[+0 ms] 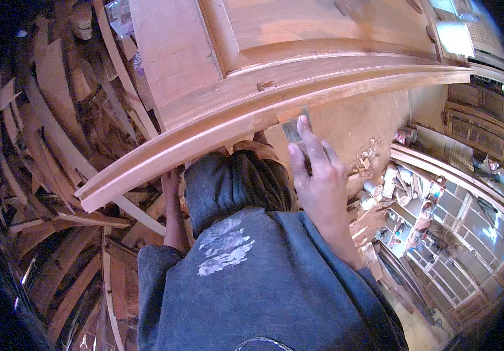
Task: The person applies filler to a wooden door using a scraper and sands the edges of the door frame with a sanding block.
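My right hand (320, 169) is closed on a thin, flat, dark grey rectangular piece (296, 130), its index finger stretched along it. An orange-brown strip shows at its upper end, next to the edge of a long pale wooden rail (205, 140). Whether the piece is a scraper blade or sandpaper, I cannot make out. The rail runs along the near edge of a panelled wooden door (176, 58) and has a small dark notch. My left hand (170, 178) reaches up to the underside of the rail at its left part; the fingers are hidden behind the wood.
Loose boards and offcuts (59, 117) are heaped on the left. Wood shavings (366, 155) lie on the floor at right, near several tins (373, 187). Farther right are a long timber (456, 181), a metal window grille (456, 222) and wooden panels (477, 126).
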A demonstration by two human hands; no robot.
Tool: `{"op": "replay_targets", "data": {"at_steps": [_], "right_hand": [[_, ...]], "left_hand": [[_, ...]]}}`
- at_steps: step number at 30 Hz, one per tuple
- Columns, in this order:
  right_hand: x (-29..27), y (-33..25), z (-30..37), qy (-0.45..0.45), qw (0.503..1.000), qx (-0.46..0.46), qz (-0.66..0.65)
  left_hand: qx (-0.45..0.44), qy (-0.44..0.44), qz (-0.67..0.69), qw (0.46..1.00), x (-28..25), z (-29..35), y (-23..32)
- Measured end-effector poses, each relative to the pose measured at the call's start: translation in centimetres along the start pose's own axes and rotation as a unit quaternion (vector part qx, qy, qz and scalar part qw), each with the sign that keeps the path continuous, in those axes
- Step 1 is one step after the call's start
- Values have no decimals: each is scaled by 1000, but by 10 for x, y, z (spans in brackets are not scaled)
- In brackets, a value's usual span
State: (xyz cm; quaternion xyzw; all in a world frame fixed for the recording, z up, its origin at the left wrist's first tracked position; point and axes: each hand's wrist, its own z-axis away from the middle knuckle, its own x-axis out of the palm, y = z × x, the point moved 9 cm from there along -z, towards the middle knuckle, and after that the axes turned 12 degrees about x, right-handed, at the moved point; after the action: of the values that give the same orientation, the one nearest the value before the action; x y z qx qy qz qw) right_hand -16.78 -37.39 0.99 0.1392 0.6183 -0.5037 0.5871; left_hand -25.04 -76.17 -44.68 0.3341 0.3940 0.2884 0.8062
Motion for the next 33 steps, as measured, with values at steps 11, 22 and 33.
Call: {"op": "replay_targets", "data": {"at_steps": [11, 22, 33], "right_hand": [[-17, -41, -43, -199, 914, -223, 276], [-83, -29, -94, -228, 887, -275, 294], [-106, 43, -59, -204, 978, -39, 4]], "left_hand": [[19, -14, 17, 1000, 16, -2, -1], [-46, 58, 12, 997, 55, 41, -71], [112, -54, -43, 991, 39, 62, 132]]}}
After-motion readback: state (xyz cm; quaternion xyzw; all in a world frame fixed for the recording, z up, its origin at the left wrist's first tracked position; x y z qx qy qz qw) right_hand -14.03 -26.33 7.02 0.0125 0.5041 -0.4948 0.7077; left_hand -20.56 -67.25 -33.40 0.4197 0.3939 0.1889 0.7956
